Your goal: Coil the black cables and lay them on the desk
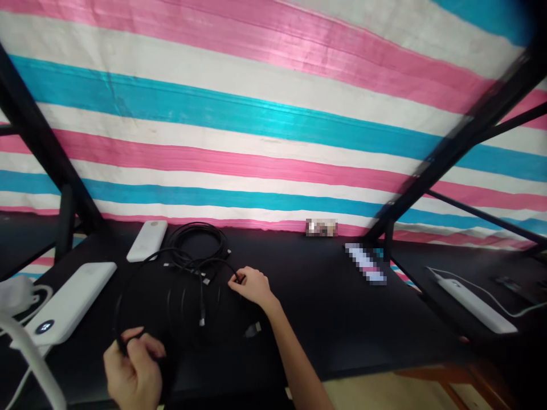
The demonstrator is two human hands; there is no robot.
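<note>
A tangle of black cables point(194, 256) lies on the black table point(325, 307), with several plug ends hanging loose. My left hand point(134, 370) is closed around a loop of black cable near the table's front edge. My right hand point(252, 285) reaches forward and pinches another part of the cable at the middle of the table. A loose black plug point(253, 329) lies just in front of my right wrist.
Two white power banks lie at the left, a large one point(70, 302) and a smaller one point(147, 240). A white cable and charger point(19, 290) sit at the far left. A white power strip point(470, 302) lies at the right. Black frame bars and a striped tarp stand behind.
</note>
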